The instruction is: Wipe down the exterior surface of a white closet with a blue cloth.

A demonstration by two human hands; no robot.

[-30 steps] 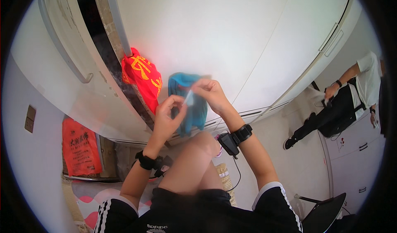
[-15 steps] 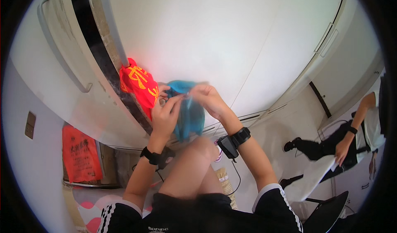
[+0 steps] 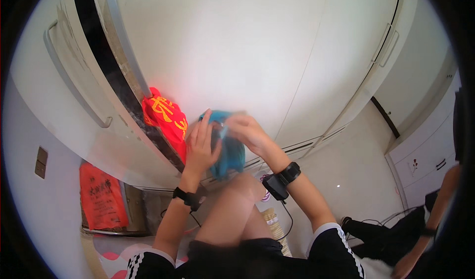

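A blue, partly see-through bag (image 3: pixel 231 155) hangs against a white wardrobe door, above my bare knee. My left hand (image 3: pixel 199 143) is at the bag's left side, its fingers stretched upward and its thumb apart. Across from it, my right hand (image 3: pixel 247 132) pinches at the upper part of the bag. A small pale, shiny bit shows by its fingertips, too blurred to name. Just left of my left hand, a red cloth (image 3: pixel 166 116) with yellow markings hangs from a long door handle (image 3: pixel 126 39).
A red-orange bag (image 3: pixel 103 197) lies on a chair at the lower left. A co-worker's arm (image 3: pixel 435 214) and dark trousers show at the lower right, near a white drawer unit (image 3: pixel 425 165). A black cable (image 3: pixel 287 219) runs down from my right wrist device (image 3: pixel 275 186).
My left fingers have gone from a pinch near the right hand to stretched out. My right hand stays pinched at the bag. The co-worker now appears lower, at the right edge.
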